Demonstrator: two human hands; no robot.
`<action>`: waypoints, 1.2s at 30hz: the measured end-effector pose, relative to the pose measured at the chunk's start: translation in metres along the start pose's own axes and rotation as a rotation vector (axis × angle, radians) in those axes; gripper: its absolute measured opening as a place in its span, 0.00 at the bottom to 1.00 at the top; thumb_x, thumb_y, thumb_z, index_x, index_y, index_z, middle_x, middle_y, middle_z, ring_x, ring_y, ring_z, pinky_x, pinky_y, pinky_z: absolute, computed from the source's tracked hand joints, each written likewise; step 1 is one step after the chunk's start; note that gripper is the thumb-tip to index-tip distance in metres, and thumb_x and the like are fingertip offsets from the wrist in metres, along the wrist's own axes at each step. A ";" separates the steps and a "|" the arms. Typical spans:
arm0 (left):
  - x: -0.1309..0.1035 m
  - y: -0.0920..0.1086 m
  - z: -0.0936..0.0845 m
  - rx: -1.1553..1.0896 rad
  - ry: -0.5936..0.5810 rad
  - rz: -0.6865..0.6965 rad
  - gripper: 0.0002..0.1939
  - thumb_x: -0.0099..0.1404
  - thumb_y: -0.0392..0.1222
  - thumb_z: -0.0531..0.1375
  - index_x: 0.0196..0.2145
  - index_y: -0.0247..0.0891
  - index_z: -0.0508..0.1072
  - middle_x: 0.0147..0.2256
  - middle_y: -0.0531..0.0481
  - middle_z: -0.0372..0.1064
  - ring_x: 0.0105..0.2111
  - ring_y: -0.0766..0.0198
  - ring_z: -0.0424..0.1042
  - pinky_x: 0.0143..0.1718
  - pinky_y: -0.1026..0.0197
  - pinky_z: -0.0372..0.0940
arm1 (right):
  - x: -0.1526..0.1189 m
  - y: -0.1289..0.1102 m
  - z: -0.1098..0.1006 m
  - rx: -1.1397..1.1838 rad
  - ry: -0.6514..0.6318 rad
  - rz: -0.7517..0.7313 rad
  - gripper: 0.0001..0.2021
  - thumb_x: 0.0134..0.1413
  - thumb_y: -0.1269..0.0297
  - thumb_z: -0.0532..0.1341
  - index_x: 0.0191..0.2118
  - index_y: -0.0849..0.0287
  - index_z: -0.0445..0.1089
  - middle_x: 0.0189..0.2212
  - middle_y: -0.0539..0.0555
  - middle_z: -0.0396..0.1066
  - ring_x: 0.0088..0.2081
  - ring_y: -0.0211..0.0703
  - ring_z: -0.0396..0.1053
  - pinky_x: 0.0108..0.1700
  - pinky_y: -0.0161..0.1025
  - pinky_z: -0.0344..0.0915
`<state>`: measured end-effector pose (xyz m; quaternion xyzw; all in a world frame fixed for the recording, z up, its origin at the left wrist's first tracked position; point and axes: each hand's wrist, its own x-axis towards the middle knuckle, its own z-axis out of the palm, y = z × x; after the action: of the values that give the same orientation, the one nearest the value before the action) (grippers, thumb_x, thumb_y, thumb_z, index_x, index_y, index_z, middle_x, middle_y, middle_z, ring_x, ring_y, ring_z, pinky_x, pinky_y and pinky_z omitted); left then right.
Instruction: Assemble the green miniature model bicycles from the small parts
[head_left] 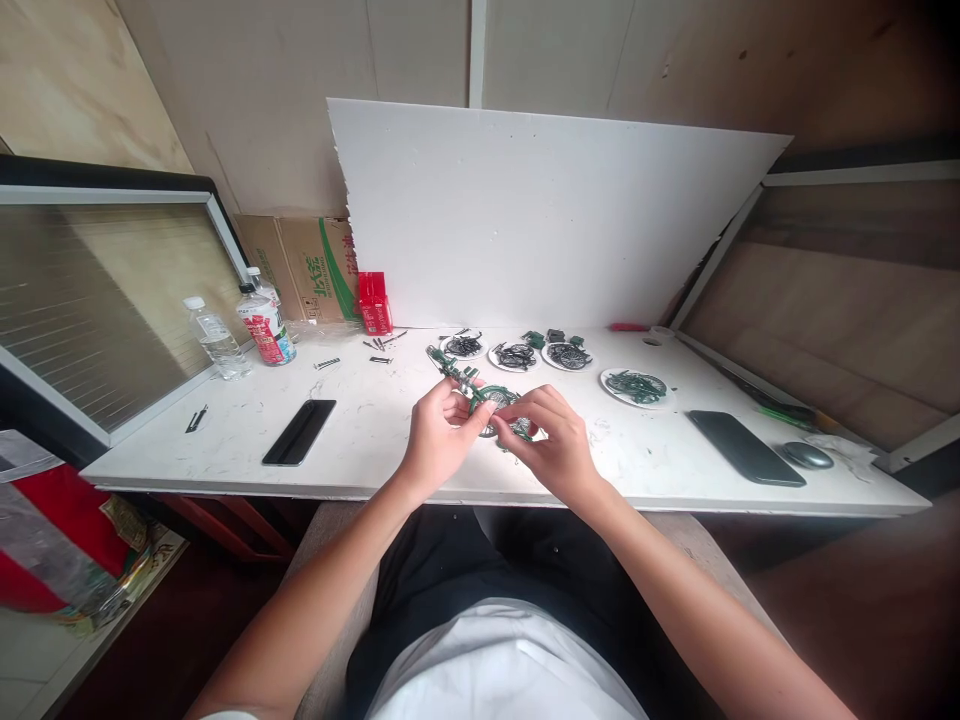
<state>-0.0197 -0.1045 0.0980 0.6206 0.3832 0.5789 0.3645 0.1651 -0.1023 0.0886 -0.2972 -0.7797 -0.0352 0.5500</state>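
Note:
A small dark green model bicycle [463, 372] with spoked wheels is held just above the front middle of the white table [390, 420]. My left hand [437, 440] is closed around its frame, thumb on top near a wheel. On the other side, my right hand [553, 440] has thumb and fingertips pinched at the wheel area; whether a small part sits between them is hidden. Behind the hands are white plates: one with small black parts [463, 346], one with black pieces [516, 356], one with dark wheels [568, 356]. Farther right, another plate bears green parts [636, 387].
A black phone [300, 432] lies left; a dark flat phone-like slab [745, 447] and a rounded grey object [808, 456] lie right. Bottles [268, 325], a red box [374, 303] and a carton [307, 265] stand at back left. A white board [555, 220] leans behind.

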 end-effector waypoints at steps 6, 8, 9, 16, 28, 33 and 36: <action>-0.001 0.002 0.000 -0.017 -0.011 -0.007 0.21 0.65 0.49 0.73 0.50 0.36 0.77 0.33 0.47 0.79 0.33 0.61 0.80 0.37 0.63 0.73 | -0.002 0.003 0.000 -0.042 -0.033 -0.014 0.03 0.67 0.67 0.68 0.39 0.52 0.78 0.31 0.54 0.77 0.36 0.47 0.71 0.33 0.44 0.69; -0.002 0.003 0.000 -0.002 -0.008 0.001 0.20 0.66 0.49 0.72 0.49 0.36 0.77 0.34 0.47 0.80 0.34 0.61 0.80 0.38 0.63 0.74 | -0.003 0.004 0.000 -0.062 -0.041 -0.025 0.03 0.68 0.67 0.68 0.40 0.52 0.78 0.31 0.54 0.77 0.36 0.47 0.71 0.32 0.43 0.68; -0.002 0.004 0.000 0.004 -0.007 0.007 0.19 0.67 0.49 0.72 0.50 0.36 0.77 0.34 0.47 0.80 0.34 0.61 0.80 0.38 0.63 0.73 | -0.003 0.004 0.000 -0.069 -0.042 -0.033 0.02 0.68 0.67 0.68 0.40 0.52 0.78 0.32 0.54 0.77 0.36 0.47 0.71 0.31 0.43 0.68; -0.002 0.007 0.000 0.011 -0.004 0.025 0.20 0.68 0.49 0.71 0.52 0.36 0.76 0.33 0.48 0.79 0.34 0.62 0.79 0.39 0.63 0.73 | 0.000 0.003 0.000 -0.027 -0.016 -0.049 0.02 0.68 0.67 0.67 0.40 0.52 0.77 0.33 0.54 0.77 0.35 0.45 0.70 0.33 0.43 0.68; 0.000 0.003 -0.001 -0.048 -0.002 0.001 0.24 0.65 0.54 0.73 0.51 0.36 0.77 0.31 0.50 0.77 0.32 0.63 0.78 0.35 0.64 0.72 | 0.001 0.000 -0.002 0.026 0.015 -0.013 0.02 0.68 0.66 0.68 0.41 0.51 0.79 0.31 0.54 0.77 0.34 0.46 0.72 0.34 0.45 0.70; 0.001 -0.001 -0.002 -0.100 -0.028 -0.030 0.26 0.64 0.54 0.74 0.52 0.36 0.77 0.31 0.49 0.78 0.33 0.62 0.79 0.37 0.63 0.74 | 0.003 -0.003 -0.005 0.059 -0.039 0.025 0.03 0.68 0.64 0.68 0.39 0.52 0.76 0.33 0.54 0.76 0.34 0.46 0.71 0.32 0.44 0.69; 0.001 -0.001 -0.002 -0.103 -0.036 -0.024 0.26 0.65 0.54 0.73 0.53 0.37 0.77 0.30 0.50 0.77 0.32 0.62 0.79 0.37 0.63 0.74 | 0.003 -0.001 -0.005 0.082 -0.045 0.033 0.06 0.66 0.63 0.70 0.38 0.52 0.73 0.32 0.53 0.75 0.34 0.45 0.70 0.31 0.44 0.69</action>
<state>-0.0214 -0.1034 0.0976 0.6069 0.3536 0.5821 0.4097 0.1678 -0.1039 0.0937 -0.2882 -0.7876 0.0125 0.5445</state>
